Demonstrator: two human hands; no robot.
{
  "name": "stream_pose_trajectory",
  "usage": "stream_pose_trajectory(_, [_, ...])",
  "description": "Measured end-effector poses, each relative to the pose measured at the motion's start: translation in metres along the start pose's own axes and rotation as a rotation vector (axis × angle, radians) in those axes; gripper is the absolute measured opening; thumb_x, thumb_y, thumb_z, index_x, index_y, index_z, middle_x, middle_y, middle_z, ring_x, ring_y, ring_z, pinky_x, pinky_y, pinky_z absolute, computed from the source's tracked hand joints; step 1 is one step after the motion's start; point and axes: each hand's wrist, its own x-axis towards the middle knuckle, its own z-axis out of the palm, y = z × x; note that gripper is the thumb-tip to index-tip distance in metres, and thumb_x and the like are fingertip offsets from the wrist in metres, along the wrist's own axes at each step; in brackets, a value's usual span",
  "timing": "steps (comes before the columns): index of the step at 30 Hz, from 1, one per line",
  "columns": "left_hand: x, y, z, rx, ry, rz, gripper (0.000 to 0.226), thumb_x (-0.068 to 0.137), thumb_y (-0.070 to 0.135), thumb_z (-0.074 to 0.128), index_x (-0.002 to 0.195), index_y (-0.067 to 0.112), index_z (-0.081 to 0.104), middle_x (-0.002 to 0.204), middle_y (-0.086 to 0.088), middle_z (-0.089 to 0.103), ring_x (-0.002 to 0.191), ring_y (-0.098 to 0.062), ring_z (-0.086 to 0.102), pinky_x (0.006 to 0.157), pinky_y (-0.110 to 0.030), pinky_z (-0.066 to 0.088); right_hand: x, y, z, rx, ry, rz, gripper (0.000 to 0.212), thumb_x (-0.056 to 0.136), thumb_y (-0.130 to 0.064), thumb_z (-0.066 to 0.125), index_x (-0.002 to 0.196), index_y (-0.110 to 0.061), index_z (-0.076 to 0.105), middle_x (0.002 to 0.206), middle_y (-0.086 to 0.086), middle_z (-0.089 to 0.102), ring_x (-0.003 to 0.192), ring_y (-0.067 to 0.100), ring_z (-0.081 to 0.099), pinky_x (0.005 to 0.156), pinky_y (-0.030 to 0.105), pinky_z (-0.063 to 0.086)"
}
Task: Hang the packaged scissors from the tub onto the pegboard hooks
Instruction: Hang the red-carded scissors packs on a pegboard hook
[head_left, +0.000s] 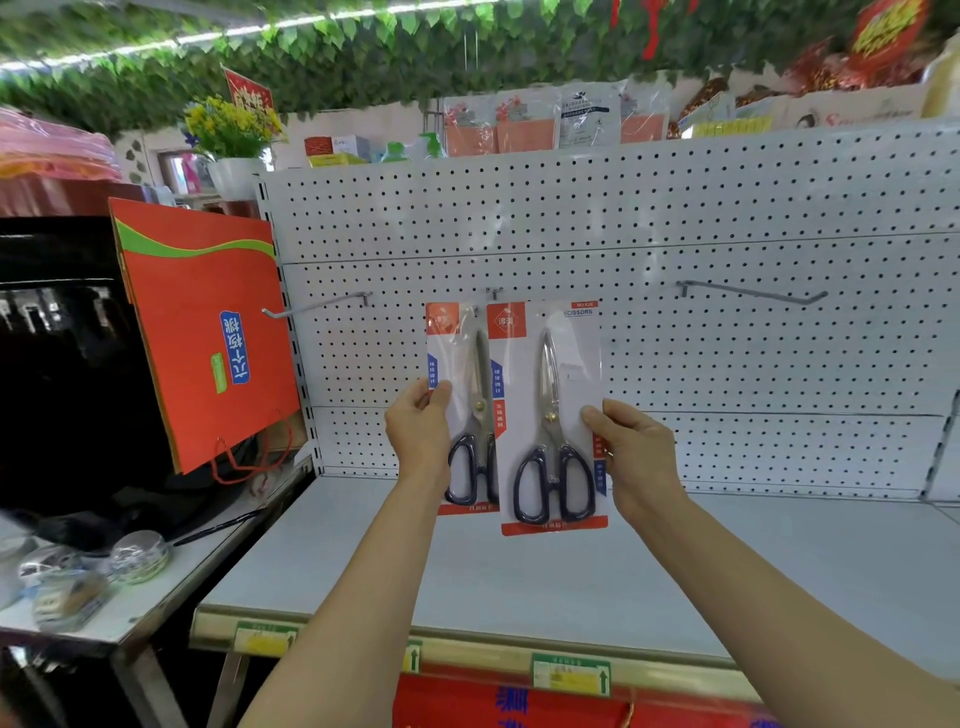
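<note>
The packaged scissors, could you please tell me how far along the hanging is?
Done: nothing clearly hung; the left hook and right hook are bare. In hand: the left hand holds one scissors pack, the right hand another pack, both raised beneath the middle hook. Left: hooking both on; the tub is out of view.

Two packs of black-handled scissors are held up against the white pegboard (675, 208). The left hand (418, 423) pinches the left pack (467, 364) by its edge; the right hand (636, 452) grips the right pack (550, 415), which overlaps it. A hook (496, 293) sits just above them, with longer hooks to either side.
</note>
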Motion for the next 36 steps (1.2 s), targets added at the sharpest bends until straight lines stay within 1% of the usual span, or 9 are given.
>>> stream_pose_trajectory(3, [0.000,0.006,0.004,-0.007,0.005,0.012,0.029,0.091,0.009,0.064,0.066,0.011,0.050,0.058,0.007,0.040,0.057,-0.007,0.033,0.056,-0.018,0.030,-0.001,-0.001,0.002,-0.007,0.005,0.001,0.016,0.087,-0.004,0.067,0.102,-0.004,0.072,0.091,0.009,0.074,0.067,0.014,0.070,0.056,0.024,0.056])
stream_pose_trajectory(11, [0.000,-0.002,0.001,-0.045,-0.031,0.033,0.027,0.091,0.011,0.062,0.066,0.013,0.054,0.061,0.004,0.048,0.061,-0.010,0.039,0.061,-0.024,0.035,-0.005,-0.003,0.009,-0.034,-0.004,-0.006,0.015,0.087,-0.005,0.066,0.101,-0.004,0.072,0.090,0.010,0.075,0.070,0.019,0.069,0.059,0.028,0.056])
stream_pose_trajectory(15, [-0.001,0.000,-0.005,-0.101,-0.053,0.055,0.011,0.093,0.014,0.062,0.088,0.009,0.070,0.080,-0.003,0.068,0.074,-0.015,0.058,0.070,-0.030,0.051,-0.006,-0.002,0.013,-0.052,-0.019,-0.026,0.007,0.087,-0.004,0.066,0.091,-0.002,0.071,0.075,0.003,0.072,0.062,0.015,0.065,0.053,0.023,0.053])
stream_pose_trajectory(20, [0.005,0.006,-0.025,-0.081,0.002,0.113,0.014,0.094,0.011,0.061,0.082,0.016,0.066,0.079,0.000,0.063,0.074,-0.010,0.054,0.069,-0.021,0.046,-0.008,0.001,0.021,-0.019,-0.017,-0.024,0.010,0.087,-0.002,0.066,0.091,-0.007,0.073,0.077,0.004,0.074,0.063,0.015,0.069,0.054,0.025,0.055])
stream_pose_trajectory(23, [0.005,0.009,-0.040,-0.093,0.036,0.105,0.015,0.095,0.009,0.060,0.087,0.019,0.067,0.080,0.009,0.066,0.069,0.001,0.058,0.063,-0.008,0.046,-0.010,0.004,0.028,-0.018,-0.020,-0.020,0.009,0.087,-0.002,0.066,0.092,-0.004,0.073,0.078,0.005,0.073,0.064,0.017,0.068,0.055,0.026,0.056])
stream_pose_trajectory(26, [0.005,0.010,-0.059,-0.086,0.093,0.106,0.026,0.095,0.008,0.060,0.079,0.027,0.063,0.078,0.010,0.063,0.071,-0.001,0.056,0.068,-0.012,0.046,-0.011,0.010,0.036,-0.040,-0.006,-0.011,0.010,0.087,-0.002,0.066,0.086,-0.009,0.074,0.080,0.007,0.074,0.069,0.020,0.069,0.065,0.036,0.060])
stream_pose_trajectory(28, [0.007,0.008,-0.073,-0.060,0.119,0.111,0.018,0.096,0.009,0.059,0.083,0.021,0.065,0.079,0.007,0.063,0.072,-0.006,0.055,0.072,-0.018,0.046,-0.011,0.014,0.042,-0.036,0.013,0.000,0.013,0.087,-0.002,0.066,0.082,-0.012,0.073,0.080,0.006,0.074,0.070,0.021,0.069,0.070,0.038,0.061])
stream_pose_trajectory(30, [0.009,0.007,-0.088,-0.036,0.149,0.108,0.010,0.096,0.009,0.058,0.091,0.015,0.065,0.080,0.007,0.063,0.071,-0.004,0.054,0.068,-0.013,0.045,-0.010,0.016,0.047,-0.044,0.027,0.000,0.011,0.087,-0.003,0.066,0.083,-0.011,0.073,0.082,0.007,0.074,0.073,0.022,0.069,0.073,0.038,0.060])
stream_pose_trajectory(36, [0.011,0.004,-0.119,-0.004,0.166,0.115,0.010,0.096,0.010,0.058,0.100,0.010,0.067,0.089,0.003,0.066,0.077,-0.006,0.058,0.069,-0.018,0.045,-0.006,0.019,0.061,-0.048,0.034,0.005,0.009,0.086,-0.004,0.068,0.085,-0.011,0.073,0.087,0.010,0.074,0.080,0.028,0.070,0.076,0.042,0.060])
